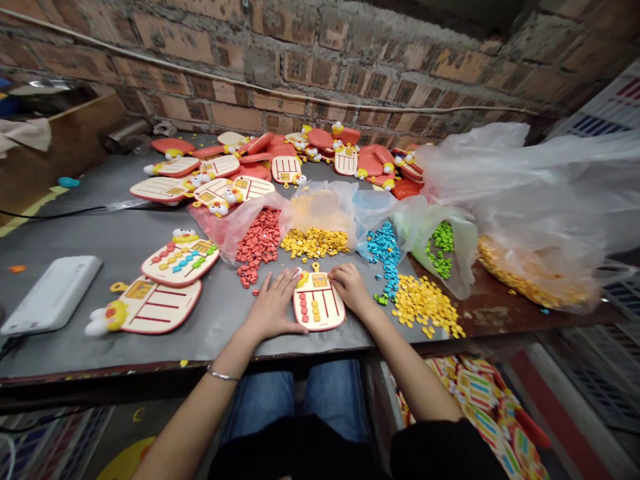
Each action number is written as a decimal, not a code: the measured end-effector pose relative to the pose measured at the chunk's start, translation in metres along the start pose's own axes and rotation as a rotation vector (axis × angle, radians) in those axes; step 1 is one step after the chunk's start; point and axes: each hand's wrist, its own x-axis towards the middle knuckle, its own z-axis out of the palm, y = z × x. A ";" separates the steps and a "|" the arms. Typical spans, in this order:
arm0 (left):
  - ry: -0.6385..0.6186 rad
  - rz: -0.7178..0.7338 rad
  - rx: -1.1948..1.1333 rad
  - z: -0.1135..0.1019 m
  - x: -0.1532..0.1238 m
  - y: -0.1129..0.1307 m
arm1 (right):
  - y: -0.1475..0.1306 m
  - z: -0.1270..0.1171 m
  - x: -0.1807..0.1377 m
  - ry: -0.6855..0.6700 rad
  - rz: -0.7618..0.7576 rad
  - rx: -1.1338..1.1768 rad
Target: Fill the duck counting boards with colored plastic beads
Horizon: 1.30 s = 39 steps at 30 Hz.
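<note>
A cream toy board (325,308) with a red rim and a yellow duck head lies flat in front of me. Red pieces fill its first slot, and yellow ones stand in the second; the two slots on the right are bare. My left hand (273,303) is spread along the board's left side, its fingertips by the duck head and its thumb at the lower edge. At the upper right edge, the fingers of my right hand (353,288) are bent together; whatever is between them is too small to make out.
Bags of red (260,240), yellow (315,241), blue (384,245) and green pieces (441,250) lie behind the board. Loose yellow pieces (427,307) are heaped at right. A filled board (181,261) overlaps an unfilled one (163,308) at left, near a white power bank (53,293).
</note>
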 end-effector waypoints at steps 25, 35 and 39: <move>0.000 0.022 0.033 0.002 0.000 -0.002 | -0.033 0.017 -0.006 -0.082 -0.020 0.169; 0.009 0.067 0.064 0.007 0.002 -0.007 | -0.026 -0.024 -0.034 -0.077 0.033 0.280; 0.012 0.070 0.077 0.007 0.002 -0.007 | 0.013 -0.053 -0.066 0.299 0.306 -0.111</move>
